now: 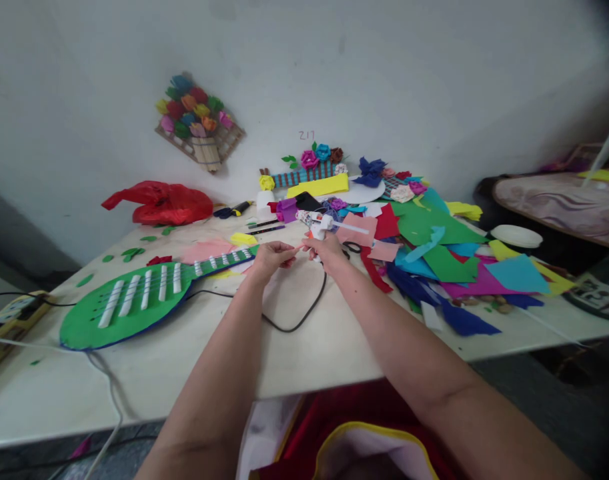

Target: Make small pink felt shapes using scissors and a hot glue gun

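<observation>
My left hand (273,260) is closed in a pinch, with a small peach-coloured piece (299,247) showing at its fingertips; its exact kind is too small to tell. My right hand (328,248) is wrapped round the handle of a white hot glue gun (325,222) with an orange trigger. A clear glue stick (353,227) pokes out of the gun's rear, to the right. Both hands meet closely above the table, fingertips nearly touching. Left of them lies a green guitar-shaped cutout (149,328) with white bars and strings.
A black cord (309,313) loops over the white table (304,357) below my hands. Coloured paper scraps (437,223) heap on the right. Pens (267,229), a cutter (241,208) and a red plastic bag (171,203) lie toward the back. A power strip (17,317) sits far left.
</observation>
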Demonstrator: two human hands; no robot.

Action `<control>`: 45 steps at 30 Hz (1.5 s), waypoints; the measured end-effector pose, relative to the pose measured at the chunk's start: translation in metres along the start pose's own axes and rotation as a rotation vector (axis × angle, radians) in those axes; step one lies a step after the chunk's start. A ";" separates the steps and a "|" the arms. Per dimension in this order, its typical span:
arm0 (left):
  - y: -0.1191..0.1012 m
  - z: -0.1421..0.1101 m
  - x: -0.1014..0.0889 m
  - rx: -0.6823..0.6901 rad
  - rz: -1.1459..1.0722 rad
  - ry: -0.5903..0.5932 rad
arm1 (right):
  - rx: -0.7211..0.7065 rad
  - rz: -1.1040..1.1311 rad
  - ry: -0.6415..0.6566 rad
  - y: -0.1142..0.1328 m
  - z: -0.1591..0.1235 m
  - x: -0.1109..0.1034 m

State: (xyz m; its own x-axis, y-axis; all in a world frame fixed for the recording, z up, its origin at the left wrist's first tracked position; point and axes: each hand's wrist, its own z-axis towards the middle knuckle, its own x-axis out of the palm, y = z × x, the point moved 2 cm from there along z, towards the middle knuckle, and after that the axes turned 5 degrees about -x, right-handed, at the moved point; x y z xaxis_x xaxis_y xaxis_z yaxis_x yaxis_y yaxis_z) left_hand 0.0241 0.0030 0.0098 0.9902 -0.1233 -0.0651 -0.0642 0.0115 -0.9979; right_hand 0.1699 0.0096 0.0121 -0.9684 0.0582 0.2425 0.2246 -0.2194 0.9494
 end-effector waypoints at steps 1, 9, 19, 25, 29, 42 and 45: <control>0.000 -0.001 -0.001 -0.014 -0.001 0.014 | -0.001 -0.003 -0.009 0.001 0.000 -0.001; -0.001 -0.002 -0.006 -0.042 -0.029 0.015 | -0.054 -0.029 -0.059 0.002 0.005 -0.011; 0.001 -0.002 -0.003 -0.042 0.086 0.035 | -0.141 -0.097 0.162 0.001 0.003 -0.010; 0.004 -0.001 0.000 -0.054 0.028 0.078 | -0.156 -0.129 0.192 0.004 0.000 -0.006; 0.004 -0.001 0.001 -0.059 -0.006 0.095 | -0.170 -0.148 0.191 0.003 -0.001 -0.005; -0.001 0.007 -0.023 0.217 0.122 -0.377 | -0.122 -0.036 -0.023 0.001 0.009 -0.014; -0.001 0.010 -0.021 0.355 0.316 -0.382 | -0.108 -0.029 -0.064 -0.001 0.010 -0.015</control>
State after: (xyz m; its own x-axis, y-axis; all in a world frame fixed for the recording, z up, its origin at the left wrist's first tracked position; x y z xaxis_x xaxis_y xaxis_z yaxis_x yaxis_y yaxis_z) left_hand 0.0043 0.0154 0.0127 0.9087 0.3041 -0.2860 -0.3817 0.3279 -0.8642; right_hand 0.1850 0.0187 0.0095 -0.9647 0.1272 0.2306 0.1801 -0.3199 0.9302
